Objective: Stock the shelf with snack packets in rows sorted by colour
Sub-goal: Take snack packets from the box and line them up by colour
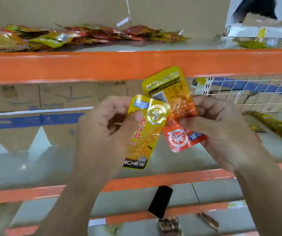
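Observation:
My left hand (102, 123) pinches a yellow snack packet (145, 133) that hangs upright in front of the shelf. My right hand (221, 126) grips two packets: a second yellow packet (165, 86) turned upside down, and an orange-red packet (181, 138) below it. The three packets overlap between my hands, below the orange beam (85, 65) of the upper shelf. On that upper shelf lies a loose heap of red and yellow packets (79, 36).
Cardboard boxes (34, 97) stand at the back of the middle shelf. A white wire grid (255, 92) and a row of yellow packets (279, 128) are at the right. A black phone (160, 201) and brown packets (169, 225) lie on the lower shelf.

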A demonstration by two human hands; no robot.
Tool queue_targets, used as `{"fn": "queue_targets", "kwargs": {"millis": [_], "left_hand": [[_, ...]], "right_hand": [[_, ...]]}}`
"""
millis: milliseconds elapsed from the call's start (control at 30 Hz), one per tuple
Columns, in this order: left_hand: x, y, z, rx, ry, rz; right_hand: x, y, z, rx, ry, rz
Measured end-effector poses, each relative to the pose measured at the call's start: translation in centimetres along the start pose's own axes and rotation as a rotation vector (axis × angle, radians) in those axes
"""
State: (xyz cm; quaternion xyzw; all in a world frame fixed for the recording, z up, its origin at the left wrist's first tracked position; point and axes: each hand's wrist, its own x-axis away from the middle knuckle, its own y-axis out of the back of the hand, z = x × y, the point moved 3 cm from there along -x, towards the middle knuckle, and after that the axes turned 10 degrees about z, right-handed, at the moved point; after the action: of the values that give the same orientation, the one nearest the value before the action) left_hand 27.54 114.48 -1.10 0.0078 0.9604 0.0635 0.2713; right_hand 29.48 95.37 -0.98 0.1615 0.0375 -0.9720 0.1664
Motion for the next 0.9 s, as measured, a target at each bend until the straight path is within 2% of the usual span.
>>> {"fn": "queue_targets", "kwargs": {"millis": [33,367,633,900], "left_hand": [[0.6,-0.5,0.9,0.041,0.036,0.031],[2.7,-4.4,6.1,0.126,0.299,-0.070],[2.4,-10.6,7.5,0.051,0.357,0.002],[2.3,-18.2,8.5,0.083,0.457,-0.015]], "right_hand": [[0.6,0.2,-0.8,-0.001,-0.021,-0.024],[5.2,2.7,-6.9,-0.137,-0.211,-0.142],[7.7,8.3,-8.3,-0.196,-0.317,-0.236],[10.1,14.7,-8.4,-0.247,-0.373,-0.215]]}}
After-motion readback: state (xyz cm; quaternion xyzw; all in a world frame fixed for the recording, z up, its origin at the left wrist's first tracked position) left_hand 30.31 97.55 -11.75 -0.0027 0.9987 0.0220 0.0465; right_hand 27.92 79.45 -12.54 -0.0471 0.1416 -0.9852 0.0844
